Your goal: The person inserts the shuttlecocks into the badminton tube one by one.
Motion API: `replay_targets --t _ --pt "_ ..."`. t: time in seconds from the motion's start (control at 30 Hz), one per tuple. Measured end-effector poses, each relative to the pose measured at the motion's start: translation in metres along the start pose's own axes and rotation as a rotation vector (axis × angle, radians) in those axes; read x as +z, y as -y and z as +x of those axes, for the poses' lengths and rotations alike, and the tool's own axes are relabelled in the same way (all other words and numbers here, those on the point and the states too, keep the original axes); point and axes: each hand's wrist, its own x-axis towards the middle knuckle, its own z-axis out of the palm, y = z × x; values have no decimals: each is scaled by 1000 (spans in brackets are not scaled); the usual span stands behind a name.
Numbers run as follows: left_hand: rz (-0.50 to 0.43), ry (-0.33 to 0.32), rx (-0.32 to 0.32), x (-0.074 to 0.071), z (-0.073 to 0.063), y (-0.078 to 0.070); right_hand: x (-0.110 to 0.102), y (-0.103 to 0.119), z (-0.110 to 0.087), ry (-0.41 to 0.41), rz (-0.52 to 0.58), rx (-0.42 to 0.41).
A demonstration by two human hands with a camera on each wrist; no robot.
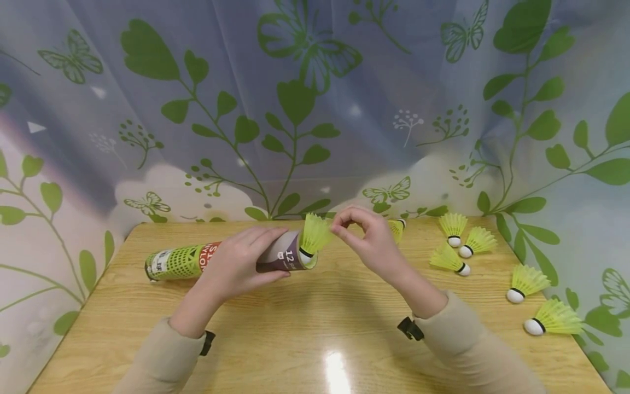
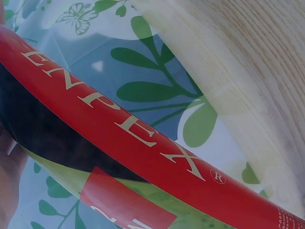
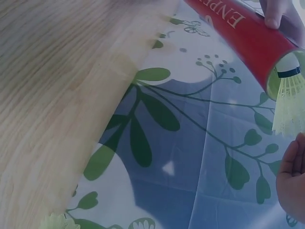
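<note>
My left hand point(image 1: 238, 262) grips a shuttlecock tube point(image 1: 172, 264), tilted with its mouth to the right. In the left wrist view the tube's red side point(image 2: 119, 124) with large lettering fills much of the picture. At the mouth is a yellow shuttlecock point(image 1: 313, 236), its white cork just inside the rim and its skirt outside. My right hand point(image 1: 374, 243) pinches the skirt's edge between thumb and forefinger. The right wrist view shows this shuttlecock point(image 3: 289, 102) at the open end of the tube point(image 3: 243, 40). How full the tube is stays hidden.
Several yellow shuttlecocks lie on the right of the wooden table point(image 1: 295, 334), among them one at the right edge point(image 1: 556, 318) and one further back point(image 1: 453, 227). Another shuttlecock point(image 1: 396, 229) is partly behind my right hand. A patterned curtain point(image 1: 221, 82) hangs behind the table.
</note>
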Motion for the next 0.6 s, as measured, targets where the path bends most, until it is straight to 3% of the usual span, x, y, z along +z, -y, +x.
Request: replay_targets --t 0.33,0.6 --pt "-2 -1 -8 -1 0 1 3 -1 -6 77 -20 -4" --pt "-5 0 1 -2 1 0 8 -5 -7 152 -42 -58"
